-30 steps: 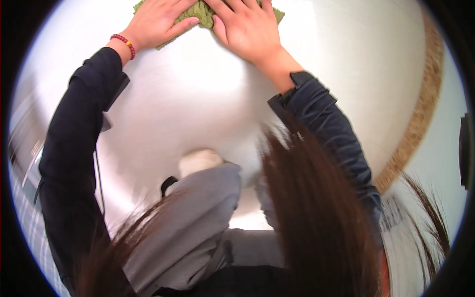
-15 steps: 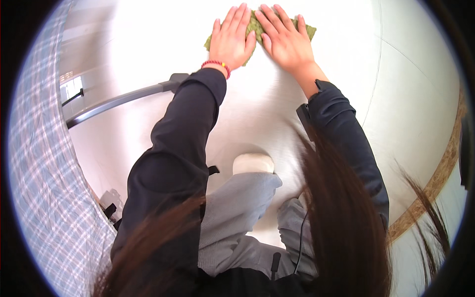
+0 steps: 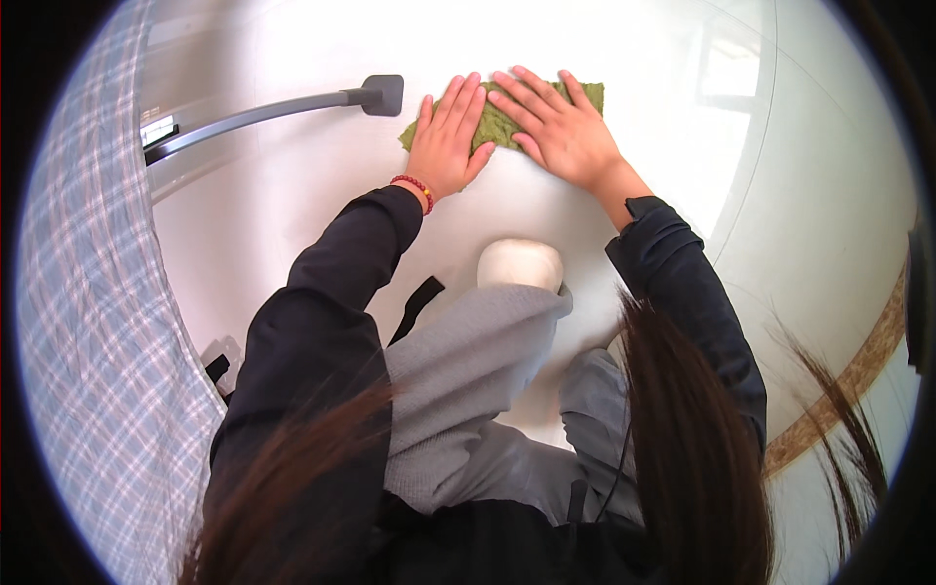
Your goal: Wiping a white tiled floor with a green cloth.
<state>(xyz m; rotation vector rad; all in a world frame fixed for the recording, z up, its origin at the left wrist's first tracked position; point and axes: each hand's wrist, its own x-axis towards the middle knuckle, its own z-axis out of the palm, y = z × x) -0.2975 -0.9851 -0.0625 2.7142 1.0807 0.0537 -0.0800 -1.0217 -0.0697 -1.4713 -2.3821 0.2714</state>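
Observation:
A green cloth (image 3: 500,129) lies crumpled on the glossy white tiled floor (image 3: 624,34) in front of me. My left hand (image 3: 448,141), with a red beaded bracelet at the wrist, rests flat on its left part, fingers stretched out. Over the right part spreads my right hand (image 3: 570,141), palm down, fingers apart. Both hands press on the cloth from above without grasping it. The fingertips almost meet in the middle, and much of the cloth is hidden beneath them.
A curved grey metal bar (image 3: 258,119) with a dark square end reaches in from the left. Blue-and-white checked fabric (image 3: 97,312) hangs along the left side. My pale shoe (image 3: 520,263) stands just behind the hands. A brown floor border (image 3: 843,390) curves along the right.
Both hands have drawn back toward me, and the green cloth has come with them. The view has shifted, and the metal bar's end now shows fully beyond my left arm.

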